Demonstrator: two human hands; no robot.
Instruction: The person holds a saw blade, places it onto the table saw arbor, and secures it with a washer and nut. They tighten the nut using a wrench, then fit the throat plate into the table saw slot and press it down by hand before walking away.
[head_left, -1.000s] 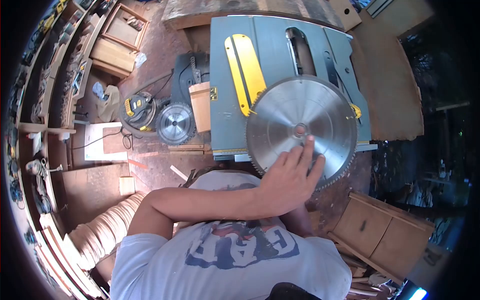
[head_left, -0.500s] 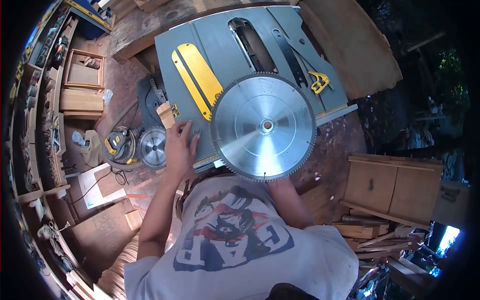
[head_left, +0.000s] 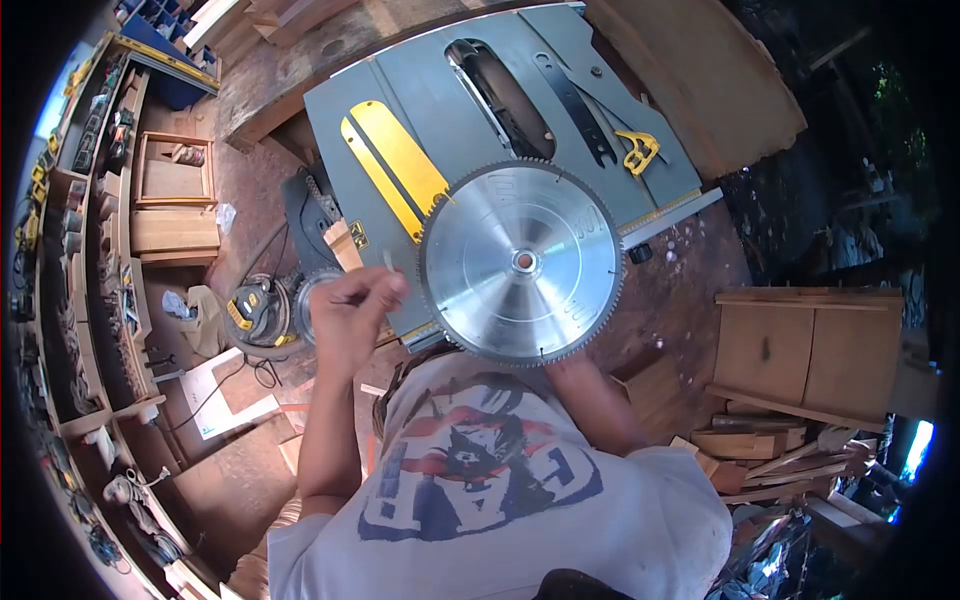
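A large circular saw blade (head_left: pixel 500 310), toothed and shiny, is held up above the front of a grey table saw top. My right hand (head_left: pixel 570 372) is behind its lower edge; only the wrist side shows, with the fingers hidden. Left of the blade, my left hand (head_left: pixel 355 308) is raised with thumb and fingers pinched together. A small, thin, pale ring-like piece (head_left: pixel 390 262) shows at its fingertips, blurred. On the table saw (head_left: pixel 400 70) lie a yellow throat plate (head_left: pixel 395 150), a black flat bar (head_left: pixel 575 105) and a yellow-handled piece (head_left: pixel 640 152).
A smaller saw blade (head_left: pixel 305 305) and a yellow-black power tool (head_left: pixel 257 305) are on the floor at left. Shelves of tools (head_left: pixel 125 290) line the left side. Wood scraps (head_left: pixel 760 445) and a wooden panel (head_left: pixel 805 355) stand at right.
My left hand has lifted off the saw table's front left corner and closed into a pinch. The blade has turned and shifted slightly left. The view has moved a little.
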